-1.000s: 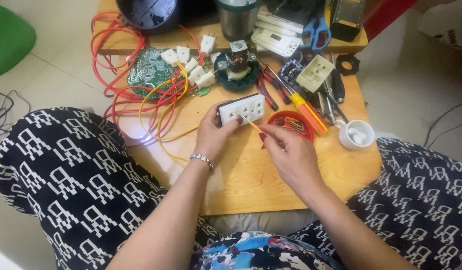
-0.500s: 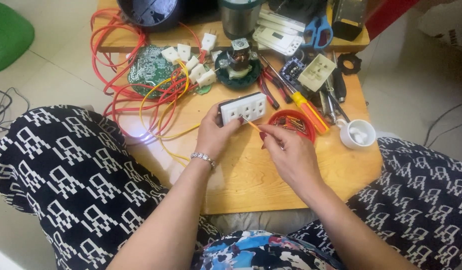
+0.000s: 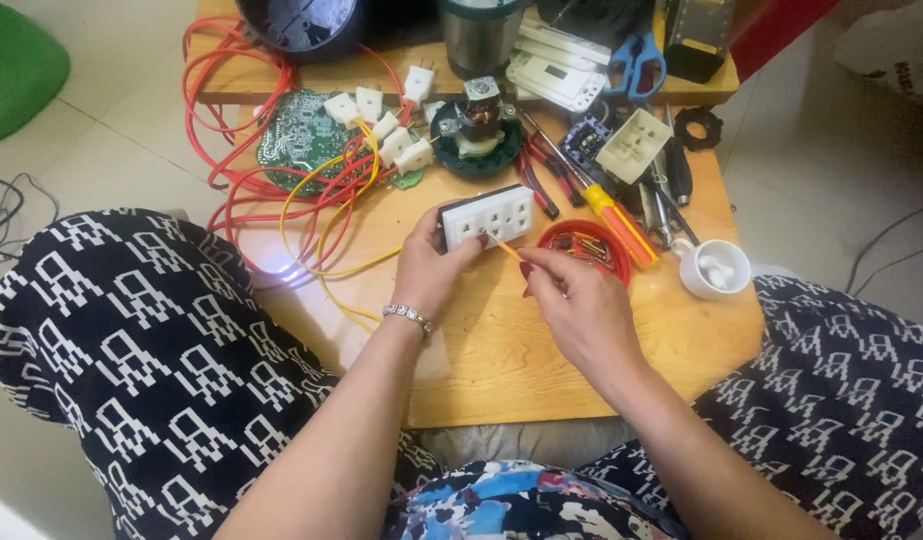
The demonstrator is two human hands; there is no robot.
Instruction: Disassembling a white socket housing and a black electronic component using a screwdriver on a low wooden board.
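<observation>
My left hand (image 3: 428, 272) grips a white rectangular socket outlet (image 3: 487, 217) by its left end, holding it tilted above the small wooden table (image 3: 501, 340). My right hand (image 3: 574, 306) pinches a thin orange stick-like tool (image 3: 503, 246) whose tip touches the face of the outlet. A bracelet sits on my left wrist. Just right of the outlet lies a small red round dish (image 3: 584, 247) with bits inside.
A green circuit board (image 3: 299, 138) with red and yellow wires and white plugs lies at the table's back left. A small motor (image 3: 477, 118), screwdrivers (image 3: 599, 200), blue scissors (image 3: 633, 58), a white cup (image 3: 716, 268) and other outlet parts crowd the back and right. My patterned knees flank the table.
Both hands stay at the outlet; the right hand has shifted the orange tool slightly against its face. The view has barely moved.
</observation>
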